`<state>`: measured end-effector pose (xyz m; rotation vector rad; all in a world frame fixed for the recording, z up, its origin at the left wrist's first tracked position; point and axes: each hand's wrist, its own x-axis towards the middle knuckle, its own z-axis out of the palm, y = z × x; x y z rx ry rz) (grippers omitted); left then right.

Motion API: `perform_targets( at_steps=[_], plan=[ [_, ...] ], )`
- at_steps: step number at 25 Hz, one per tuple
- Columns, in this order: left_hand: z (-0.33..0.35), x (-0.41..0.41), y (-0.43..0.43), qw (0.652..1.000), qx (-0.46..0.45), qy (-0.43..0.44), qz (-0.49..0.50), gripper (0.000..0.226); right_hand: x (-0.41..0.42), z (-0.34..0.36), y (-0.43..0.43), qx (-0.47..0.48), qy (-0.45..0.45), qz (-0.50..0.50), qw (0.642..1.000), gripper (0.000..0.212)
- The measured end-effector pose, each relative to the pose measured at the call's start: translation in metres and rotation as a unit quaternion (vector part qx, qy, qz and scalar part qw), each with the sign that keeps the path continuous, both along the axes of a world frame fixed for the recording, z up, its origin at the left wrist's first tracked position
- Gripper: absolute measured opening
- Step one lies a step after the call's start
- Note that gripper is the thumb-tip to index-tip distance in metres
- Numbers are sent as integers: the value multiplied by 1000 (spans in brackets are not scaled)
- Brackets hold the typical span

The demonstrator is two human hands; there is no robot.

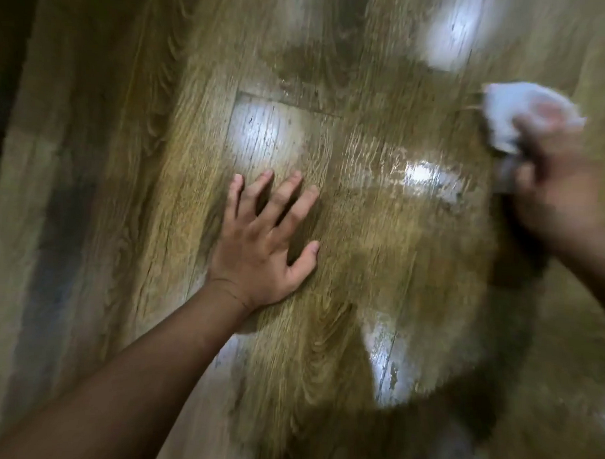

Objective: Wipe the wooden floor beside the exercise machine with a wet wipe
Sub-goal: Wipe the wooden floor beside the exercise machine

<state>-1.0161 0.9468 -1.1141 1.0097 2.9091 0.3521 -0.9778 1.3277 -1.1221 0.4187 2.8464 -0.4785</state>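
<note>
- You have no text, label, brand, number or sign that can be read anywhere in view.
- The wet wipe gripped in your right hand is motion-blurred, and no print can be made out on it.
- The wooden floor under and around your left hand shows only grain and glare.

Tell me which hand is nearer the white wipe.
Right: the right hand grips the wipe; the left hand rests flat on the wooden floor, apart from it.
</note>
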Motion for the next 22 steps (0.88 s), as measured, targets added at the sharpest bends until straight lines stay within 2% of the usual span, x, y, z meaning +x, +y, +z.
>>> perform_targets(
  at_steps=[2,4,5,7,9,11,13,15,17,20,22],
  plan=[
    [0,0,0,1000,1,-4,3,69,34,-5,43,41,-53,-135,989,42],
    [2,-1,0,1000,-7,-7,3,70,4,0,10,52,15,-192,980,44],
    [4,-1,0,1000,-11,-10,3,71,-25,10,-30,36,39,-148,988,48],
    [4,-2,1,1000,-11,-10,7,73,-80,27,-122,-27,73,10,997,55],
    [3,1,1,1000,-6,-11,11,74,-126,24,-185,-36,39,160,986,60],
    [3,0,1,1000,5,-5,11,75,-152,21,-204,-37,21,252,967,57],
    [2,-2,0,1000,4,-3,8,77,-130,19,-175,-68,74,258,961,46],
    [3,-2,-1,1000,-12,1,13,80,-63,18,-118,-69,108,149,980,49],
    [4,-1,-1,999,-42,16,13,82,27,18,-51,-18,71,-9,997,52],
    [3,-2,-1,998,-58,19,16,81,99,12,11,70,-1,-201,977,48],
    [3,-2,-1,998,-56,12,18,80,82,2,8,119,16,-243,963,51]
  ],
)
